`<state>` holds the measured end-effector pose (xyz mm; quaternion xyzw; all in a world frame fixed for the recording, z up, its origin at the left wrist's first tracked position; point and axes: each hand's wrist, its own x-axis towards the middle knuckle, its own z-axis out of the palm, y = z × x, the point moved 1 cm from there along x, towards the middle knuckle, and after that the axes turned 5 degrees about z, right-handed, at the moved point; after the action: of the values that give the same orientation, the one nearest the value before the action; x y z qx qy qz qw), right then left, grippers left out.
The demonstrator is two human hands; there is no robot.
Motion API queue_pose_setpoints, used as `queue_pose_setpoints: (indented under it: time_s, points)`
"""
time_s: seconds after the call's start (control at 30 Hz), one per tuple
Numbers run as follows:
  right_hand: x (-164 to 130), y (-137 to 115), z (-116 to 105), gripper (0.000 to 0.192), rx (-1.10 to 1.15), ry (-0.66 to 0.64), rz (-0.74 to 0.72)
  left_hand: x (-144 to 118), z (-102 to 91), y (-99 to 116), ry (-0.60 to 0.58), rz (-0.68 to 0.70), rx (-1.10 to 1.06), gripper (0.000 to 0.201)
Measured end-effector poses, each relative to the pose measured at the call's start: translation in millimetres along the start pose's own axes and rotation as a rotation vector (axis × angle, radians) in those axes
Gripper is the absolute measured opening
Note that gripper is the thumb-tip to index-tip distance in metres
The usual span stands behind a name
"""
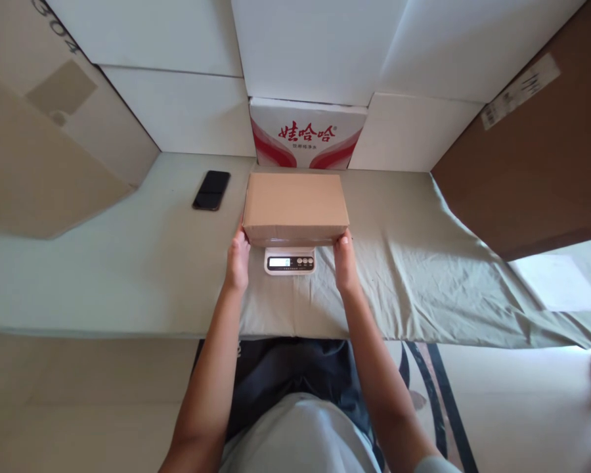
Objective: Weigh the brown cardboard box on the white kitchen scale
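Between my two hands is a closed brown cardboard box, gripped at its lower near corners. My left hand holds the left side, and my right hand holds the right side; most of the fingers are hidden behind or under the box. Directly below the box's near edge shows the front of a white digital kitchen scale, its lit display reading what looks like 0. The box covers the scale's platform, so I cannot tell whether they touch. A black smartphone lies to the left of the box.
A pale green cloth covers the work surface, wrinkled on the right. White boxes and a red-and-white printed carton stand behind. Large cardboard boxes flank it at left and right. A white sheet lies at right.
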<state>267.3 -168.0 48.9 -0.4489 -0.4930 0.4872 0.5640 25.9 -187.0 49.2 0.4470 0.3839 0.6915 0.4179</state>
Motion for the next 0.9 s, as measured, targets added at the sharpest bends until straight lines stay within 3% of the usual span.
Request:
queue_pose_setpoints:
  time_s: [0.9]
  points:
    - [-6.4,-7.6,1.4,0.055,-0.020,-0.003,-0.004,0.6,-0.8,-0.1,-0.001,-0.005,0.008,0.078]
